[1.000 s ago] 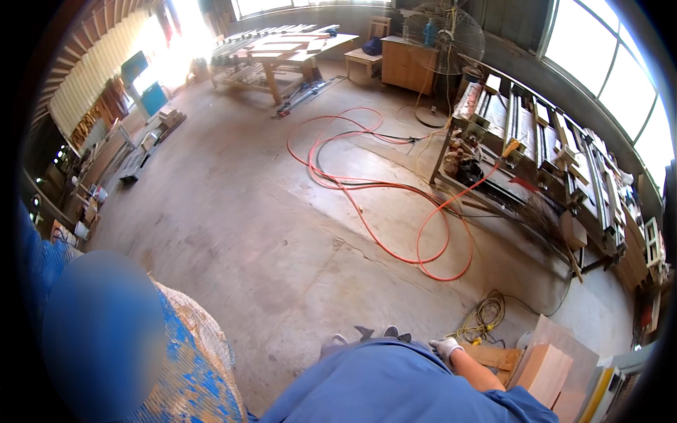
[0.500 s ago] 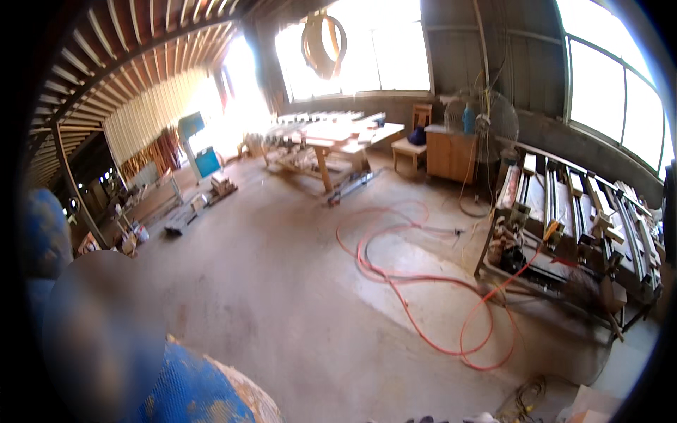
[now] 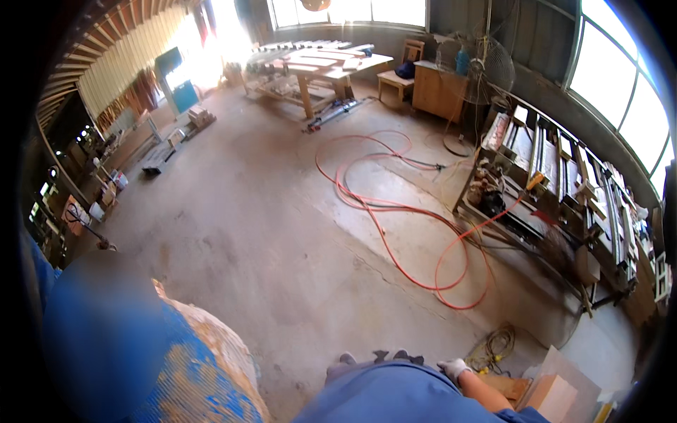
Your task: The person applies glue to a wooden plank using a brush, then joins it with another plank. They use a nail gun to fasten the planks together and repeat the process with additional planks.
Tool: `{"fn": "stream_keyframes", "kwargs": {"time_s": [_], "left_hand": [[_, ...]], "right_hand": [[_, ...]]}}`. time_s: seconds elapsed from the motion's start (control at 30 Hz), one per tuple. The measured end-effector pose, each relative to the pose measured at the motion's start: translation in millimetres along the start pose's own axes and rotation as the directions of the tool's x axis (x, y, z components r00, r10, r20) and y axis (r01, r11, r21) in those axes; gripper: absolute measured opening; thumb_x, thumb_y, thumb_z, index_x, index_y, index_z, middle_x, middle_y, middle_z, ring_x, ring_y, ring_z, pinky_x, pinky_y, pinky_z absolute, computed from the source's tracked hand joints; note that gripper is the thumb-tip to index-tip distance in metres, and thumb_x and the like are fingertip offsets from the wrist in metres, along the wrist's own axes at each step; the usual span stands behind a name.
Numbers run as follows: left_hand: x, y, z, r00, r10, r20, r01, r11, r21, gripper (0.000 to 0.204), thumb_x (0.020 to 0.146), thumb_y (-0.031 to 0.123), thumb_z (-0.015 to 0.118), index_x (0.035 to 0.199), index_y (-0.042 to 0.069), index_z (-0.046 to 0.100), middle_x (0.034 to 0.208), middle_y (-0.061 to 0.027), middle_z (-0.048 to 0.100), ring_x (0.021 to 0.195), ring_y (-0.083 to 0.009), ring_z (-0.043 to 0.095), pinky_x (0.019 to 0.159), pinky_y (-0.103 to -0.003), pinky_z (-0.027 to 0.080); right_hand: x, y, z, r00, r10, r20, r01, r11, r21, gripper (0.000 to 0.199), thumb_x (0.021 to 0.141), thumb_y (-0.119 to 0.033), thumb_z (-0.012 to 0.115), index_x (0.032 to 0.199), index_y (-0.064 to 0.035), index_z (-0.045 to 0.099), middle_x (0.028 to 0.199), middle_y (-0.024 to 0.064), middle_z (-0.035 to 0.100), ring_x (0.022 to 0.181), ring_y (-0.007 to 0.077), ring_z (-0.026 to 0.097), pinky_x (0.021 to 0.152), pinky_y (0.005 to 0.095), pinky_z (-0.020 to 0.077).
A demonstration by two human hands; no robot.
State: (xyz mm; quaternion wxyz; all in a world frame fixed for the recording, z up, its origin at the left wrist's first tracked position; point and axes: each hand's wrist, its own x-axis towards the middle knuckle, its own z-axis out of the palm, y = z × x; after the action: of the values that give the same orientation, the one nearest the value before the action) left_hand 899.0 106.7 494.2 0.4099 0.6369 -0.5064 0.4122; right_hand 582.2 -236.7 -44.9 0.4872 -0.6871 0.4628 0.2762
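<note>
Workshop floor: grey concrete [image 3: 233, 218], scuffed and dusty, with a crack running across it; a red hose [image 3: 384, 231] lies over it in loose loops.
Far worktop: pale table [image 3: 374, 62] by the window, carrying light-coloured boards.
Lower left: blue and whitish woven sheeting [image 3: 197, 377], partly covered by a blurred patch.
Right hand: lowered beside the blue garment [image 3: 402, 395], in a pale glove; the right hand [image 3: 453, 369] is curled, but whether it grips anything is not discernible.
Left hand: outside the frame; its state and its spacing from the other hand are unverifiable.
Handling, as judged: with the arm this low, the fingers are best kept clear of the cord loops and timber edges, and the shoes [image 3: 346, 359] squarely planted.
Timber position: lower right, near the right hand; contact is not confirmed.
Timber appearance: flat board [image 3: 506, 386], orange-brown; pale block [image 3: 553, 397], squarish and smooth-looking, in front of a leaning grey-brown sheet [image 3: 577, 370].
Yellow cord: tangled coil [image 3: 496, 345] on the concrete, just beyond the glove, its strands overlapping untidily.
</note>
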Motion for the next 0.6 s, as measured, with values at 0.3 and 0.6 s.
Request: {"fn": "stream_keyframes", "kwargs": {"time_s": [0.3, 0.6], "left_hand": [[-74, -25, 52, 0.919, -0.339, 0.202, 0.394, 0.820, -0.415, 0.041, 0.099, 0.012, 0.067, 0.136, -0.006, 0.064, 0.126, -0.0223, 0.070, 0.113, -0.0316, 0.069, 0.101, -0.042, 0.053], [-204, -36, 156, 0.524, -0.251, 0.814, 0.003, 0.956, 0.293, 0.041, 0.097, 0.029, 0.068, 0.131, 0.007, 0.069, 0.138, -0.0185, 0.067, 0.133, -0.0337, 0.061, 0.116, -0.047, 0.044]], "right_hand": [[33, 40, 3, 0.992, 0.129, 0.004, -0.123, 0.942, 0.311, 0.031, 0.100, -0.027, 0.076, 0.118, -0.0021, 0.077, 0.096, 0.0038, 0.077, 0.072, 0.0128, 0.068, 0.063, 0.0293, 0.0545], [56, -12, -10, 0.951, -0.281, -0.132, 0.291, 0.955, 0.063, 0.025, 0.092, -0.020, 0.076, 0.078, 0.0011, 0.076, 0.068, 0.0057, 0.071, 0.063, 0.0160, 0.067, 0.059, 0.0320, 0.0505]]}}
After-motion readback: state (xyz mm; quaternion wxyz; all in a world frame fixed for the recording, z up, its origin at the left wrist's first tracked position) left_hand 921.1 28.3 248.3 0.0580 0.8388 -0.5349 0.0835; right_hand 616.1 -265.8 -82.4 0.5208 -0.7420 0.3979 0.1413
